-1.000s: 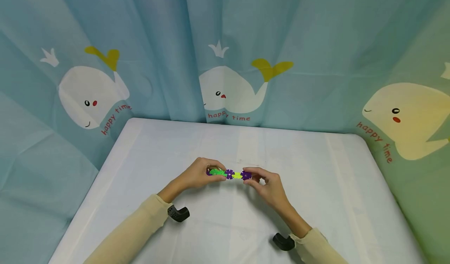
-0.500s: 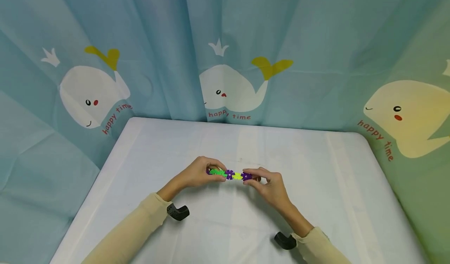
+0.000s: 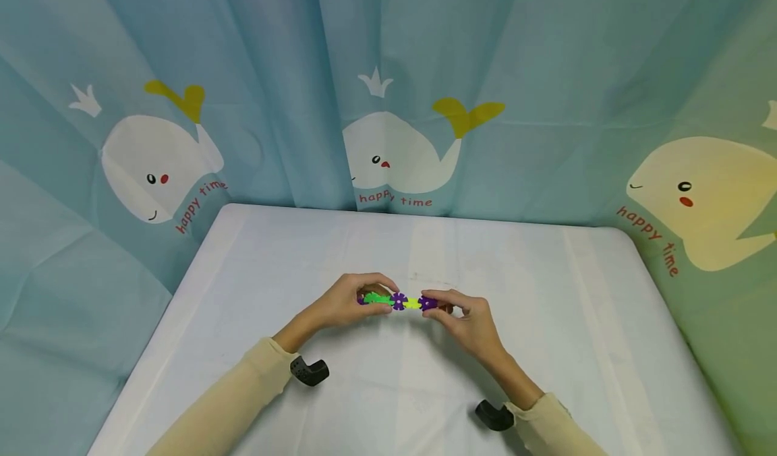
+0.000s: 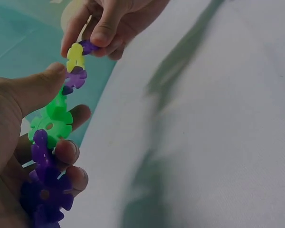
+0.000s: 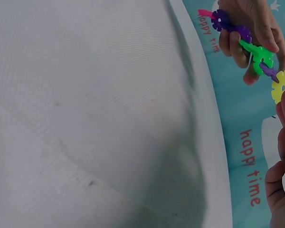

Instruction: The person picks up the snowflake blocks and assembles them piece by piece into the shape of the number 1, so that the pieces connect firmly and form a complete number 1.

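A chain of interlocking snowflake discs is held up between both hands over the table. My left hand (image 3: 346, 301) holds its left part, with green discs (image 4: 50, 126) and dark purple discs (image 4: 46, 190) lying along the curled fingers. My right hand (image 3: 476, 324) pinches the purple disc (image 3: 427, 303) at the other end between thumb and fingers. Between the hands show a purple disc (image 3: 398, 301) and a yellow disc (image 3: 413, 303). A pink disc (image 5: 205, 13) sticks out at the chain's left end in the right wrist view. My fingers partly hide the joints.
The table (image 3: 516, 260) has a white cloth over it. Behind it hangs a blue-green curtain (image 3: 546, 71) printed with whales. A black wrist device (image 3: 309, 371) is by the left sleeve, and another black device (image 3: 494, 415) is by the right one.
Both hands have shifted very slightly to the right with the chain. The left fingertips reach a little nearer the middle purple disc. Both grips are kept.
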